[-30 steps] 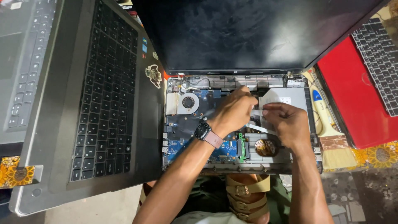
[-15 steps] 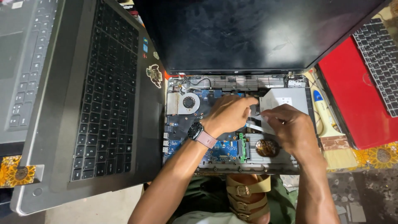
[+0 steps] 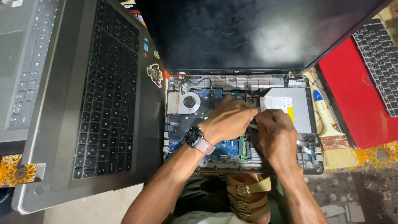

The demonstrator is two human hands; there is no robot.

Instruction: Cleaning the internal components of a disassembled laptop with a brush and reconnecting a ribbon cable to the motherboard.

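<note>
Pinching with both sets of fingertips, we work at the middle of the opened black laptop base (image 3: 244, 164), its keyboard cover already off.

Our left hand (image 3: 227, 120), a dark round wristwatch on a pink strap (image 3: 195, 137) at the wrist, and our right hand (image 3: 277, 135) meet over the blue circuit board (image 3: 226, 148); both look closed on a small pale strip (image 3: 252, 125), though our fingers hide just what it is. By our judgement the strip-down is well along: the board, the round copper-finned cooling fan (image 3: 190, 102) and the flat silver metal optical drive (image 3: 292, 105) lie bare, and all are still seated in the tray. Glossy black screen (image 3: 257, 33) stands hinged behind; a wooden-handled bristle brush (image 3: 336, 153) lies just right of the tray, near a smooth red laptop lid (image 3: 356, 95). A matte grey open laptop (image 3: 107, 95) leans to the left.
</note>
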